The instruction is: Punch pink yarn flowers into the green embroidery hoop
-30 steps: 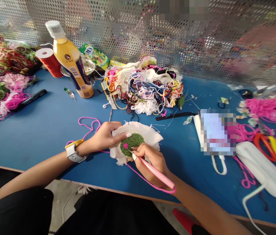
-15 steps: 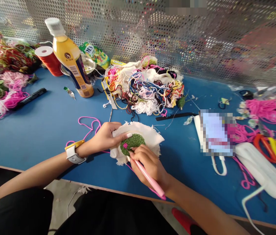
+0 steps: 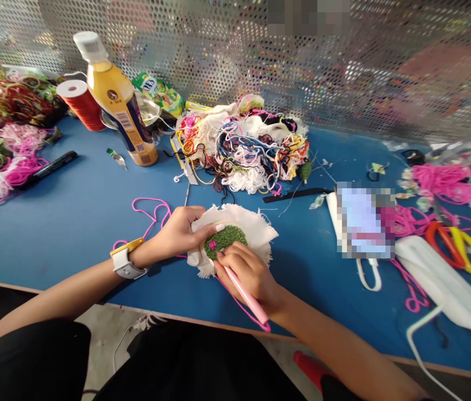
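The likeliest slip here, as I judge it, is the needle tip landing off the small pink motif (image 3: pixel 212 244) and into the surrounding green loops, because the right hand (image 3: pixel 246 271) covers much of the working spot and the frayed white cloth (image 3: pixel 246 223) is only pinned by fingers, not stretched in a visible frame; a tug on the cloth could shift it under the tip. The pink yarn (image 3: pixel 152 211) trailing across the blue desk (image 3: pixel 72 223) loops behind the left wrist, and if it snags on the white smartwatch (image 3: pixel 126 262) the thread could pull tight and drag stitches out. The fingertips of the left hand (image 3: pixel 181 231) lie close beside the point, so a hard push risks a prick. The right hand is curled closed around a pink punch needle pen (image 3: pixel 246 295), gripped like a pencil, its tip pressed at the lower edge of the green tufted patch (image 3: pixel 224 238). The left hand is wrapped over the cloth's left edge, thumb on top touching the patch, holding it down on the desk near the front edge. Farther back lie a tangle of mixed yarn scraps (image 3: pixel 248 150), a bottle of yellow drink (image 3: pixel 116 97) and an orange thread spool (image 3: pixel 80 104); orange and yellow scissors (image 3: pixel 461 250) sit well apart to the right.
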### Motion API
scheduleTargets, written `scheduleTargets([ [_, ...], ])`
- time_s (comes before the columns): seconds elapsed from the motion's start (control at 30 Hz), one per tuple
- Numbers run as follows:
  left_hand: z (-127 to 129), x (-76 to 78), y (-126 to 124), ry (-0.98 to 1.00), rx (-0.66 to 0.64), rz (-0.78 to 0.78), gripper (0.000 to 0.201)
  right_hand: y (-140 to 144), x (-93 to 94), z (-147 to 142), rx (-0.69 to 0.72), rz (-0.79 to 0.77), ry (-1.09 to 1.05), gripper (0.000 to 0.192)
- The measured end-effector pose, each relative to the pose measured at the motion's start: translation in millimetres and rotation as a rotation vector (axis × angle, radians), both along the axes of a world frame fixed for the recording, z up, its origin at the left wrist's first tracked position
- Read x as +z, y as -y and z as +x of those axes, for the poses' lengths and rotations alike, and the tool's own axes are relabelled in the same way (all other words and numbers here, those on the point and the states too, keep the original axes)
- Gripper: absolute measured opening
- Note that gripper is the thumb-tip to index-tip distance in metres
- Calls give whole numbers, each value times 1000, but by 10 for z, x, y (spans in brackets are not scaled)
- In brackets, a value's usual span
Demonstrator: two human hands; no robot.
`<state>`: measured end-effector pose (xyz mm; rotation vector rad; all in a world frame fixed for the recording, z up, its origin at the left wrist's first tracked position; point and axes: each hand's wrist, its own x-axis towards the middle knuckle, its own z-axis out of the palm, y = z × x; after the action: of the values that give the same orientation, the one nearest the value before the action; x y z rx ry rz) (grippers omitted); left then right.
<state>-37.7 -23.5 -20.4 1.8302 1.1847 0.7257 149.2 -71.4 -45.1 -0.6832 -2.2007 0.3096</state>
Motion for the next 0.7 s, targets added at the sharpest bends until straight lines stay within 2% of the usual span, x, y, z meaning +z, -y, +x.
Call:
scheduleTargets([
  [0.33,-55,-30,-54,37,-34,-53,36,23,-38,116,41,-278,-201,25],
  [0.5,-46,-25,-46,51,-20,-79,37,24,-76,121,25,-292,-183,23],
  [0.7,-41,-19,-41,42,-12,-71,37,1,-13,86,32,-256,-135,21],
])
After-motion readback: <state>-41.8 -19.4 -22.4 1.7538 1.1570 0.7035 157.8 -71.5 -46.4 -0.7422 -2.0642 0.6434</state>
